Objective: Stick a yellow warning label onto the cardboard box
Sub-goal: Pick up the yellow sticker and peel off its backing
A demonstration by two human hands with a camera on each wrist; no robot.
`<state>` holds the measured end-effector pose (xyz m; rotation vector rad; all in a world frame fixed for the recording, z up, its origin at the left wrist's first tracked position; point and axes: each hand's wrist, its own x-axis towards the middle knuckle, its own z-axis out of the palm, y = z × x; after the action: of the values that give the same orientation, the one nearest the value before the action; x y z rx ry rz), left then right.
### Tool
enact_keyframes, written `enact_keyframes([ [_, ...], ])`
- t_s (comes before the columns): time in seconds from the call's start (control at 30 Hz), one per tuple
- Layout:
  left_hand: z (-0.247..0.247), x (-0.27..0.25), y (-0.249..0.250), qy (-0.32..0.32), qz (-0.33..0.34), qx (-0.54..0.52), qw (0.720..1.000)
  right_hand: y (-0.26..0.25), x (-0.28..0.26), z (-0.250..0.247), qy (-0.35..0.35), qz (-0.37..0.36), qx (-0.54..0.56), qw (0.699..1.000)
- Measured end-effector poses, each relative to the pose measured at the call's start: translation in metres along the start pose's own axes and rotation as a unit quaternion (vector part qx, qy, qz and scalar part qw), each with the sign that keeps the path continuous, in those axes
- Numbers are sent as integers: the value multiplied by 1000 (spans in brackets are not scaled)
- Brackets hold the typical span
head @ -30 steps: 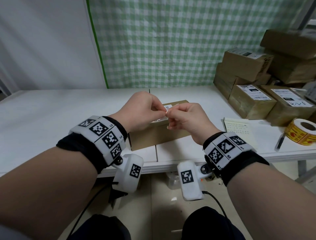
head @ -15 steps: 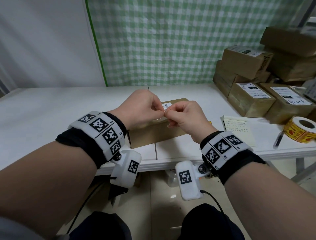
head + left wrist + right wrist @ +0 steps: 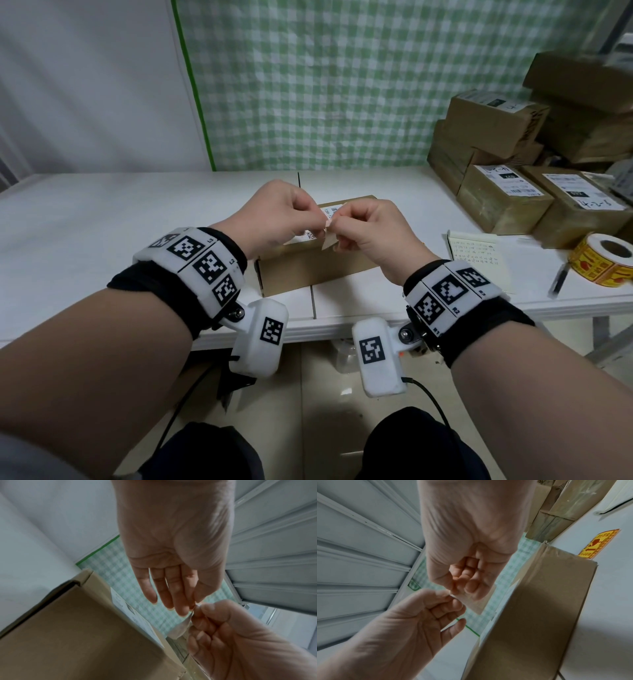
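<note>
Above cardboard box (image 3: 308, 267), hands pinch label (image 3: 476, 601).

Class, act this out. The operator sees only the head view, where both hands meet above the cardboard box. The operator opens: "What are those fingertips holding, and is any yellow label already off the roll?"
Observer: In the right wrist view, the left hand and right hand both pinch one pale slip.
Operator: How does the left grip it?
Observer: In the left wrist view, thumb and forefinger pinch its edge; the other fingers are straight.
Operator: And the label?
Observer: A yellow label lies on the table beyond the cardboard box.
</note>
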<state>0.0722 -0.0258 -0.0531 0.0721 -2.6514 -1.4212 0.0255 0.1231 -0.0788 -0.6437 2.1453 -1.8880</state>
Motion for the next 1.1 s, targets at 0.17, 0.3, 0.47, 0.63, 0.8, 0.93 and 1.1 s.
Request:
enact_keyframes([
  [0.17,0,-2,-1,-9,-5,-22,1000,-1,1,-1,-17,3,-6,1000],
  [0.3,-1,-2,0,-21,-1,-18,1000,-1,1,-2,-22,13,3,1000],
  [0.47,3,-2,-3,-24,-15,-89,996,1,1,-2,-43,62,91,993],
  [0.63,7,-3,-1,-37,-14,-101,994,0,-1,0,-47,62,75,994],
  [0.8,9,-3,-3,-65,-51,-194,978,-2,-1,-2,-64,51,131,988],
  [0.93,12,-4,-2,-42,-73,-286,955,0,-1,-6,-77,56,177,980],
  [1.1,12,-3,-5,-35,-87,-336,937,2,-3,-10,-63,59,187,979],
])
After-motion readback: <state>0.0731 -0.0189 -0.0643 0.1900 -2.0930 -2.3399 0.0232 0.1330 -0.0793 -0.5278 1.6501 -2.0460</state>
